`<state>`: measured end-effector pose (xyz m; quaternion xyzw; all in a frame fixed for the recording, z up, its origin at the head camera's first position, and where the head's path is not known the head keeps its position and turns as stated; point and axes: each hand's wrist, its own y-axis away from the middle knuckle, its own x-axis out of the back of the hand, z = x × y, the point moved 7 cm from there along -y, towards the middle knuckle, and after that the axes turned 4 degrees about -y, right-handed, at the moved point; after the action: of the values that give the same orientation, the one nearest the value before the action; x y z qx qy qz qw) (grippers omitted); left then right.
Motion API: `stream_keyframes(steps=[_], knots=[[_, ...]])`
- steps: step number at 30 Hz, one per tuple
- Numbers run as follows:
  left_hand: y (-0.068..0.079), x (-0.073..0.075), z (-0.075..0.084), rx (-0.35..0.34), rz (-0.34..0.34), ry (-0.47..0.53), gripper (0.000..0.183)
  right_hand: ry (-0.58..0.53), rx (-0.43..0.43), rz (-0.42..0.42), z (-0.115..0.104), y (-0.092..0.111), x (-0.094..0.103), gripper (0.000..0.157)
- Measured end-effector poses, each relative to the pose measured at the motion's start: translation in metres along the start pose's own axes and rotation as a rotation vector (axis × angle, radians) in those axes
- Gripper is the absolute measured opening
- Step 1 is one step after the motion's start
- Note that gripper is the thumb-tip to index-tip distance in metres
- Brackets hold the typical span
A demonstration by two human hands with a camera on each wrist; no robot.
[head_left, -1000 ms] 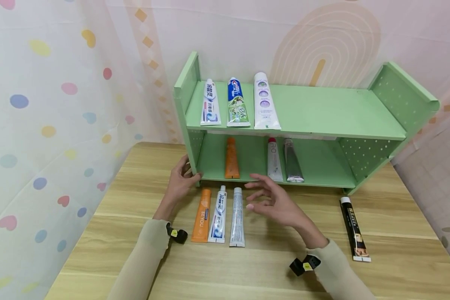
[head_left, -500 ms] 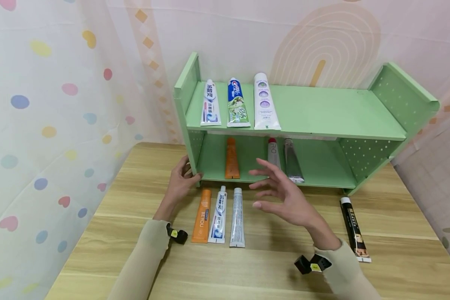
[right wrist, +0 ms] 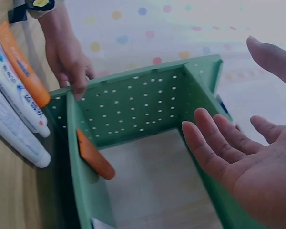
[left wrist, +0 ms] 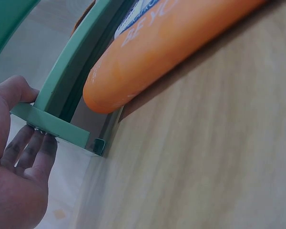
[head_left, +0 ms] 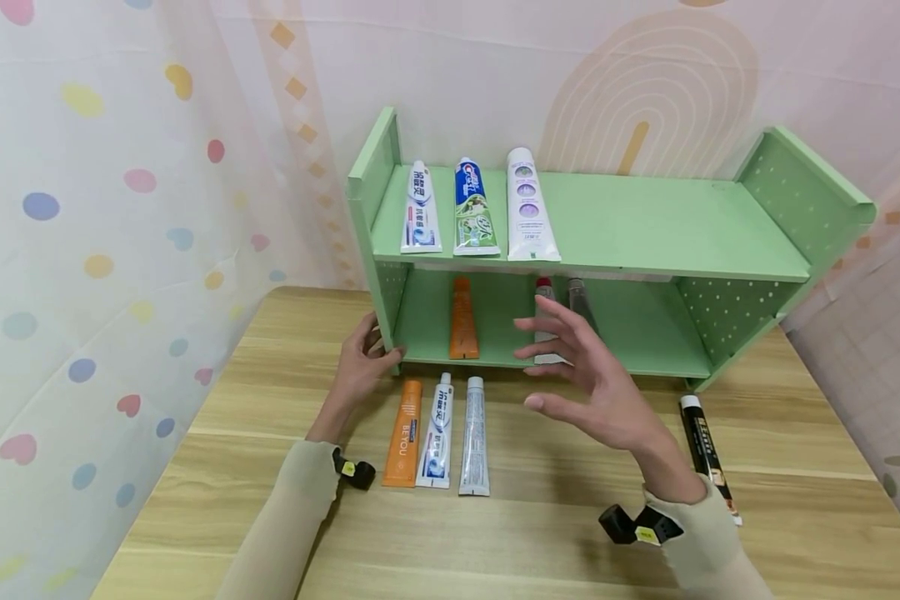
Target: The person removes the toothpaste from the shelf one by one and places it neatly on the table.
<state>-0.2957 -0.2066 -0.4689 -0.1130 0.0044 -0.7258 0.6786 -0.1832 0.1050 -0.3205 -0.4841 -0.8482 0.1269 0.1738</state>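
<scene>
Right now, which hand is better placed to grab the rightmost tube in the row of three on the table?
Likely the right hand: it is empty and hovers just right of that white tube. The left hand is busy gripping the left side of the green shelf.

The two-tier pale green shelf (head_left: 682, 221) looks like painted board or plastic from here, smooth with a low satin sheen, its side panels pierced by small holes. The tabletop (head_left: 525, 558) shows a smooth wood grain and takes the light softly. On it, the flat-ended orange tube (head_left: 402, 446) seems plastic with a soft satin skin; the slim silvery-white tube (head_left: 475, 442) is shinier, almost foil-like. The wall drape (head_left: 217, 75), printed with pastel dots, is creased matt cloth; the beige sleeves (head_left: 277, 517) are dull, soft fabric.
</scene>
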Motion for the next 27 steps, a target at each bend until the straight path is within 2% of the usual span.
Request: stream_keyframes(steps=[10,19,27], knots=[[0.000,0.000,0.000,0.010,-0.002,0.012,0.080,0.033,0.060,0.033,-0.021,-0.001,0.014,0.104],[-0.001,0.000,0.000,-0.003,-0.003,0.007,0.080,0.016,0.143,0.068,-0.041,-0.006,0.026,0.105],[-0.001,0.000,-0.001,-0.005,-0.005,0.001,0.078,-0.008,0.178,0.099,-0.050,-0.013,0.036,0.103]])
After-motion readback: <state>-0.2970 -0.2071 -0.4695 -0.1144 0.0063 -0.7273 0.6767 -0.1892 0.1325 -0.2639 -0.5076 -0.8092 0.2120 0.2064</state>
